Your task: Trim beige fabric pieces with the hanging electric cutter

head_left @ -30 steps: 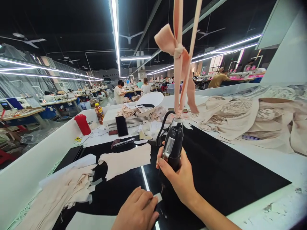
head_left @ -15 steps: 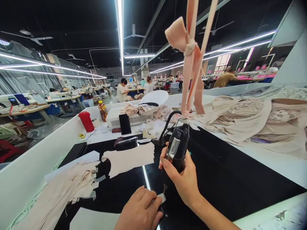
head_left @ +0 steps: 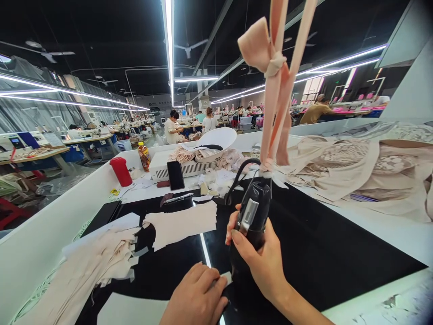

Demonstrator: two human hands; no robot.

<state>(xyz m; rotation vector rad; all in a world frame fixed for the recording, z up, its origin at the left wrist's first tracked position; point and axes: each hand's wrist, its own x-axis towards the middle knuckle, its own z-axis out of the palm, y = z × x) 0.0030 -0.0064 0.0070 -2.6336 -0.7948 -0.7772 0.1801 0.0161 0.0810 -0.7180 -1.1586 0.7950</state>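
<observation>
My right hand (head_left: pixel 262 257) is wrapped round a black corded hand tool (head_left: pixel 255 203) with a metal plate on its side, held upright over the black work surface (head_left: pixel 321 225). Peach elastic straps (head_left: pixel 279 90), knotted in a bow, run up from the top of the tool. Low in front, my left hand (head_left: pixel 198 295) rests on the surface with its fingers curled together over a small pale strip (head_left: pixel 227 277); only the end of the strip shows, close to the tool's lower end. The tool's tip is hard to make out against the black.
A cut beige fabric piece (head_left: pixel 186 223) lies ahead, and stacked beige pieces (head_left: pixel 91 266) lie left. Behind them are a phone (head_left: pixel 175 175), a pen (head_left: pixel 178 198), a red cup (head_left: pixel 121 171) and a bottle (head_left: pixel 144 156). Beige garments (head_left: pixel 352 167) pile up at right. Co-workers sit farther off.
My right hand and the tool have shifted slightly right and down, the straps moving right with them. My left hand stays almost where it was.
</observation>
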